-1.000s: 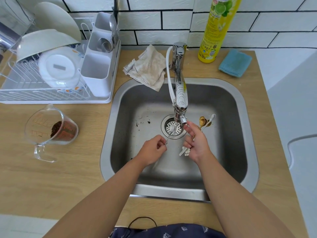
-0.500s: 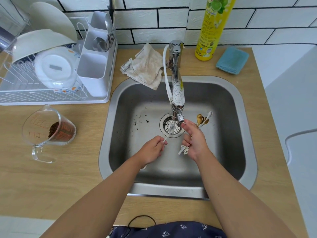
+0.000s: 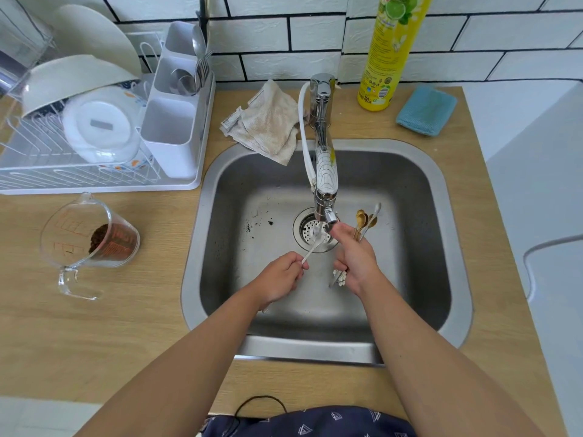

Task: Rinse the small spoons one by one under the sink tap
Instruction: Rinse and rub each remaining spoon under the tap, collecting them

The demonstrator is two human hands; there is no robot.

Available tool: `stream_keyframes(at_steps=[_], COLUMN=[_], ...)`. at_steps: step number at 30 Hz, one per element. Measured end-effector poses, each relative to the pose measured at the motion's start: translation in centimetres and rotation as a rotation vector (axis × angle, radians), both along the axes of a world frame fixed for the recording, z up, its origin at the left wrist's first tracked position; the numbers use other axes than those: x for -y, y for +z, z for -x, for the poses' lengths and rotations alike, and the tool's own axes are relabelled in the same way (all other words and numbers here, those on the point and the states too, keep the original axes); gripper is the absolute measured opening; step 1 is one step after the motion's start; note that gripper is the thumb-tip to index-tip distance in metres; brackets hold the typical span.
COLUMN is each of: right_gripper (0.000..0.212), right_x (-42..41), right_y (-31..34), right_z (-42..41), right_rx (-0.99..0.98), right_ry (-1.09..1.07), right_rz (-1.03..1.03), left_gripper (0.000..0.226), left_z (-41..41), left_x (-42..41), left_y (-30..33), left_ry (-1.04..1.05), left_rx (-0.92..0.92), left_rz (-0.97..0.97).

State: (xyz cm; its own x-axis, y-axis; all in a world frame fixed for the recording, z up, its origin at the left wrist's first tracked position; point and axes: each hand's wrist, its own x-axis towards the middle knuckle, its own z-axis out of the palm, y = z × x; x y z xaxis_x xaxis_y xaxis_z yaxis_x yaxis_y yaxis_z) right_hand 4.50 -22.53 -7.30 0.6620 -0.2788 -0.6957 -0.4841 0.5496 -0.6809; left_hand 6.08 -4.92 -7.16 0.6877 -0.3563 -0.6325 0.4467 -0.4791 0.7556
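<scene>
Over the sink [image 3: 435, 190], our left hand [image 3: 277, 279] pinches the handle of a white spoon [image 3: 314, 246], its bowl under the tap [image 3: 325, 171] nozzle and above the drain [image 3: 307, 230]. Our right hand [image 3: 355, 263] is clamped around a bundle of spoons [image 3: 364, 220], gold and white bowls sticking out past the fingers, with a fingertip seemingly touching the nozzle. A cup [image 3: 91, 244] sits on the table [image 3: 94, 326].

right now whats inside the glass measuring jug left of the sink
The glass measuring jug holds a small heap of dark brown grounds at its bottom, nothing else visible. Red printed markings on its wall partly mask the heap.
</scene>
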Motion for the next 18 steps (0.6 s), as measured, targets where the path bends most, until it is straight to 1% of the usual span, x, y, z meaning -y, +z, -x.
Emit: stream_keyframes(at_steps=[1, 2, 4, 5, 6, 7, 9, 10, 11, 13, 18], right_gripper=[0.018, 0.022, 0.036, 0.039, 0.037, 0.031, 0.007, 0.005, 0.013, 0.019, 0.013], right_x=[-0.2, -0.5, -1.1, -1.3, -1.5, -1.6, -1.4, -1.4, -1.4, -1.5, -1.7], right_y=[0.1, 0.1, -0.1, -0.1, -0.2, -0.2, -0.3, -0.4, -0.5, -0.6, -0.9], right_z=[0.2, 0.3, 0.5, 0.5, 0.5, 0.5, 0.5, 0.4, 0.3, 0.3, 0.5], right_rx=[-0.015, -0.007, 0.065, 0.099, 0.121, 0.131, 0.140, 0.142, 0.138, 0.108, 0.151], right_ry=[0.069, 0.134, 0.210, 0.227, 0.231, 0.222, 0.176, 0.169, 0.185, 0.236, 0.329], right_rz=[0.065, 0.107, 0.114, 0.128, 0.163, 0.201, 0.257, 0.290, 0.328, 0.366, 0.277], left_gripper=[0.023, 0.023, 0.023, 0.022, 0.021, 0.020, 0.020, 0.020, 0.021, 0.021, 0.023], left_z=[0.0, 0.0, 0.1, 0.2, 0.2, 0.3, 0.4, 0.5, 0.7, 0.8, 0.6], left_x=[0.0, 0.0, 0.1, 0.1, 0.2, 0.2, 0.3, 0.4, 0.5, 0.5, -0.2], left_y=[0.1, 0.2, 0.5, 0.6, 0.8, 1.0, 1.2, 1.3, 1.4, 1.4, 1.3], left_ry=[-0.003, -0.007, -0.023, -0.029, -0.033, -0.031, -0.022, -0.015, -0.007, 0.005, 0.027], left_rx=[-0.004, -0.012, -0.042, -0.059, -0.072, -0.081, -0.088, -0.089, -0.090, -0.089, -0.095], left_rz=[0.002, 0.006, 0.030, 0.050, 0.071, 0.091, 0.126, 0.136, 0.138, 0.123, 0.076])
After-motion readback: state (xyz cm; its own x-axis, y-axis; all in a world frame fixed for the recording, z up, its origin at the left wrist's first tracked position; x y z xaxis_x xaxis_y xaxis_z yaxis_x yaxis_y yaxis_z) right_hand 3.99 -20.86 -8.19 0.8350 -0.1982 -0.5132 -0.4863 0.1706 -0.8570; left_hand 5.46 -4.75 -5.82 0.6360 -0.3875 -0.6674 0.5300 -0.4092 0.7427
